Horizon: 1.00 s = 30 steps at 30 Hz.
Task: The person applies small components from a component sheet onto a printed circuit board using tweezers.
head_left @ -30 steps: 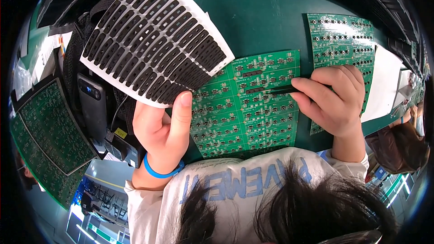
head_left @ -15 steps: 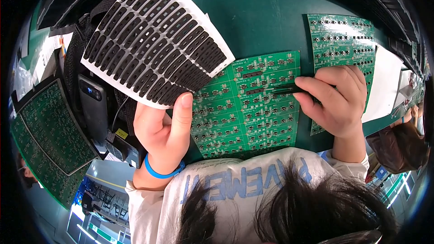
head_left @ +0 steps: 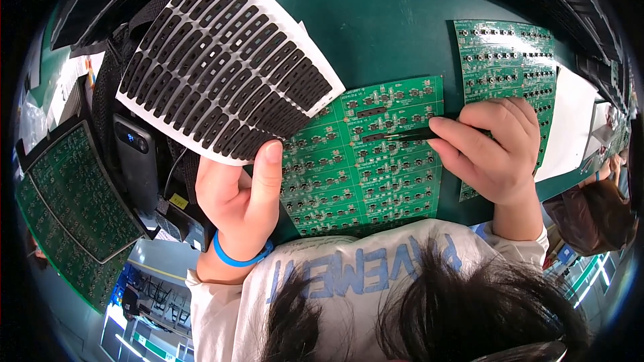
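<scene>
My left hand (head_left: pixel 235 194), with a blue band on the wrist, pinches the lower corner of a white backing sheet (head_left: pixel 327 98) between thumb and fingers. Rows of black slotted stickers (head_left: pixel 218 60) cover that sheet. Under its right corner lies a green circuit board panel (head_left: pixel 396 218) with many small components. Black tweezers (head_left: pixel 417 135) are gripped in my right hand (head_left: pixel 500 151). Their tips reach a black slotted strip (head_left: pixel 373 139) on the panel; whether they clasp it I cannot tell. A similar strip (head_left: pixel 370 113) lies just above it.
Another green panel (head_left: pixel 503 60) lies at the far right, partly behind my right hand, beside white paper (head_left: pixel 569 117). At left are a black device with a lit display (head_left: pixel 136 141) and a dark green panel (head_left: pixel 80 194). The table (head_left: pixel 369 20) is green.
The tweezers' tips have shifted slightly left along the strip and look closer together. My left hand and the sheet have drifted a little left.
</scene>
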Available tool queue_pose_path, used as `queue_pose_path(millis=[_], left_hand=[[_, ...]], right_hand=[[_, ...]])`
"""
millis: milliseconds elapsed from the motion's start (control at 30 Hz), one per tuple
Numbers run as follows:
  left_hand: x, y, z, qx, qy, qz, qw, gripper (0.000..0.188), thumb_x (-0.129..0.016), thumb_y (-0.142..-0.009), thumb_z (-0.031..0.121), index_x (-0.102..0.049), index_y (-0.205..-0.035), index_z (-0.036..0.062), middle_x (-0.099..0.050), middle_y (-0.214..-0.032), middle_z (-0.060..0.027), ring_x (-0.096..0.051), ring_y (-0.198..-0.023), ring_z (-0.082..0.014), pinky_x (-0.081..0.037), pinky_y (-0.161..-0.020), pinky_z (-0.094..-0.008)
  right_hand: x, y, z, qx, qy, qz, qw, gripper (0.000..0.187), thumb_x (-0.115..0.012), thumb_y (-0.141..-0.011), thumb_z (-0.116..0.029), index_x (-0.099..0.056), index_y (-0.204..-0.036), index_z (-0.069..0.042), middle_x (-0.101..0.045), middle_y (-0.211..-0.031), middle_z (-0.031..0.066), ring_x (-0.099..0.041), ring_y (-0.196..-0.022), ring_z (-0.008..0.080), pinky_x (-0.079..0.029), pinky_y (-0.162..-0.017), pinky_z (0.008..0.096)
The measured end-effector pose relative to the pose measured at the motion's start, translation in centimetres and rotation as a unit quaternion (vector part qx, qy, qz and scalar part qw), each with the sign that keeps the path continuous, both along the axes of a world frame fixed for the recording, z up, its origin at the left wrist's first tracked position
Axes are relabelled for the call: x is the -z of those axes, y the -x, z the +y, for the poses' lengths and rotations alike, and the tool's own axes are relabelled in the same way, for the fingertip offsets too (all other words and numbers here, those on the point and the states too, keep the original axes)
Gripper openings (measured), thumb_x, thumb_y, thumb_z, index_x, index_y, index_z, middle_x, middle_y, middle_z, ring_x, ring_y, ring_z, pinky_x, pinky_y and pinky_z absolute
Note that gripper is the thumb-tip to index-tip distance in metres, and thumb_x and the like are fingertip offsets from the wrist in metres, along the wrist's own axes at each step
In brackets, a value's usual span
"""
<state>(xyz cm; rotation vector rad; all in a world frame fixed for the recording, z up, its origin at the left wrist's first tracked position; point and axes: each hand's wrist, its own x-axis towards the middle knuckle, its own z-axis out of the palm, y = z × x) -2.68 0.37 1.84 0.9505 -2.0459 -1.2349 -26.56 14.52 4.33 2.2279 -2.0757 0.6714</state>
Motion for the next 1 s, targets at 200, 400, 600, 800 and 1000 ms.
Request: queue_pose_path(millis=[200,400,600,800,1000], left_hand=[[-0.1,0.2,-0.1,0.005,0.007,-0.007,1.000,0.017,-0.065,-0.083,0.003,-0.066,-0.099,-0.0030,-0.064,-0.097,-0.0117,-0.058,-0.079,-0.0184,-0.043,-0.065,-0.0242],[-0.2,0.3,0.2,0.002,0.009,-0.012,1.000,0.016,-0.066,-0.083,0.003,-0.066,-0.098,-0.0028,-0.064,-0.097,-0.0117,-0.058,-0.078,-0.0183,-0.042,-0.064,-0.0244],[0.2,0.5,0.6,-0.006,0.015,0.000,1.000,0.016,-0.066,-0.083,0.004,-0.066,-0.098,-0.0027,-0.064,-0.097,-0.0114,-0.058,-0.077,-0.0182,-0.043,-0.065,-0.0240],[-0.4,0.0,0.3,0.035,0.000,0.055,0.998,0.015,-0.066,-0.083,0.007,-0.065,-0.093,-0.0037,-0.063,-0.093,-0.0127,-0.058,-0.080,-0.0220,-0.044,-0.073,-0.0289],[-0.5,0.3,0.5,0.072,-0.116,0.114,0.984,0.015,-0.066,-0.083,0.005,-0.065,-0.094,-0.0049,-0.063,-0.096,-0.0118,-0.057,-0.084,-0.0180,-0.043,-0.075,-0.0270]], right_hand=[[0.3,0.0,0.0,0.013,0.013,-0.005,1.000,0.023,-0.075,-0.063,-0.019,-0.069,-0.085,-0.014,-0.056,-0.078,-0.0018,-0.055,-0.060,0.0135,-0.037,-0.053,0.0280],[0.0,0.1,0.3,0.019,0.016,0.005,1.000,0.023,-0.075,-0.063,-0.019,-0.068,-0.084,-0.014,-0.056,-0.078,-0.0017,-0.054,-0.060,0.0136,-0.038,-0.054,0.0280],[0.1,0.5,0.6,0.011,-0.002,0.006,1.000,0.024,-0.075,-0.062,-0.019,-0.068,-0.085,-0.015,-0.056,-0.078,-0.0015,-0.054,-0.060,0.0138,-0.037,-0.054,0.0283],[-0.7,-0.4,-0.1,0.030,0.037,-0.027,0.998,0.026,-0.076,-0.060,-0.019,-0.068,-0.084,-0.014,-0.056,-0.078,-0.0006,-0.053,-0.059,0.0144,-0.037,-0.053,0.0284],[-0.8,-1.3,0.1,0.014,0.099,-0.057,0.993,0.027,-0.078,-0.060,-0.021,-0.069,-0.085,-0.015,-0.057,-0.078,-0.0005,-0.054,-0.062,0.0151,-0.037,-0.055,0.0270]])
